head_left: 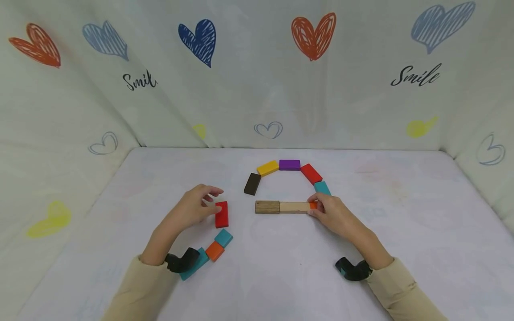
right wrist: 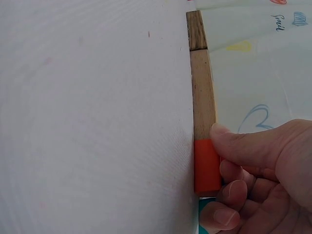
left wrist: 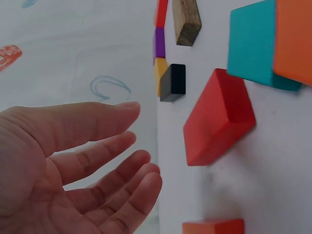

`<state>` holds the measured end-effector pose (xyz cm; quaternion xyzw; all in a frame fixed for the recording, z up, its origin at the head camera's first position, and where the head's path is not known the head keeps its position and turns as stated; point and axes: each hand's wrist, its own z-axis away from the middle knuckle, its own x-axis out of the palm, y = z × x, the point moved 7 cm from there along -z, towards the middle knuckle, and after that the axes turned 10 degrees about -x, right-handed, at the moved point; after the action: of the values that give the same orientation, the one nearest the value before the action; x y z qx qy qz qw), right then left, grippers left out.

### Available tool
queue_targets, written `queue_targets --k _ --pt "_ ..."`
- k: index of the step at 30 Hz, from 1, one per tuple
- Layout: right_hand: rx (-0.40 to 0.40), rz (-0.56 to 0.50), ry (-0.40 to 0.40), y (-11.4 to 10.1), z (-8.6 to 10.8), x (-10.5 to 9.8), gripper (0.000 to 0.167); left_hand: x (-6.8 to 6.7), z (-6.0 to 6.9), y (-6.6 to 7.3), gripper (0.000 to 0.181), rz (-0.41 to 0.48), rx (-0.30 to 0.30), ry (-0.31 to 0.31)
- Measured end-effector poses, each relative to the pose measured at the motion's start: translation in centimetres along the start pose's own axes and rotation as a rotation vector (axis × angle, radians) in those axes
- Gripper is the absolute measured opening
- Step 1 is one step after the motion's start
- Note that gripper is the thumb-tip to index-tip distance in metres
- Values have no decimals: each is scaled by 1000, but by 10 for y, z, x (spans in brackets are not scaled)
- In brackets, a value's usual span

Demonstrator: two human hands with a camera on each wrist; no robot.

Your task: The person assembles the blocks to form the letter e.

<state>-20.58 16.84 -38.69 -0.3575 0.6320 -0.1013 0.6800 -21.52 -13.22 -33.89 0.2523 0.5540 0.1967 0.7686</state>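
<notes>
My right hand [head_left: 331, 214] pinches an orange block [right wrist: 207, 168] at the right end of a straight row. Left of it in that row lie a plain wooden block [head_left: 294, 207] and a darker, grained wooden block [head_left: 267, 207]. A teal block [head_left: 322, 187] sits just beyond the right fingertips. My left hand [head_left: 194, 205] hovers beside a red block [head_left: 222, 217]. In the left wrist view, its spread fingers [left wrist: 117, 119] stand apart from that red block [left wrist: 214, 122], holding nothing.
A curve of dark brown [head_left: 252, 184], yellow [head_left: 267, 168], purple [head_left: 289, 165] and red [head_left: 311, 174] blocks arches behind the wooden row. Nearer the left sleeve lie teal [head_left: 223, 237], orange [head_left: 214, 251] and longer teal [head_left: 199, 263] blocks. A heart-printed curtain [head_left: 249, 89] borders the table.
</notes>
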Motion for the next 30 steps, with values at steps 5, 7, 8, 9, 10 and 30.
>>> queue_targets --k 5,7,8,9,10,30 --pt "0 7 0 -1 0 -1 31 4 8 -11 47 -2 -4 -6" --pt "0 7 2 -2 0 -1 31 7 9 -15 50 6 -11 -17" --pt "0 7 3 -2 0 -1 31 8 9 -17 51 11 -12 -25" --pt "0 8 4 -2 0 -2 31 9 10 -19 52 17 -13 -33" --pt "-4 8 5 -2 0 -2 31 11 10 -21 53 27 -15 -43" --pt "-21 0 9 -5 1 -3 31 23 6 -35 64 44 -14 -121"
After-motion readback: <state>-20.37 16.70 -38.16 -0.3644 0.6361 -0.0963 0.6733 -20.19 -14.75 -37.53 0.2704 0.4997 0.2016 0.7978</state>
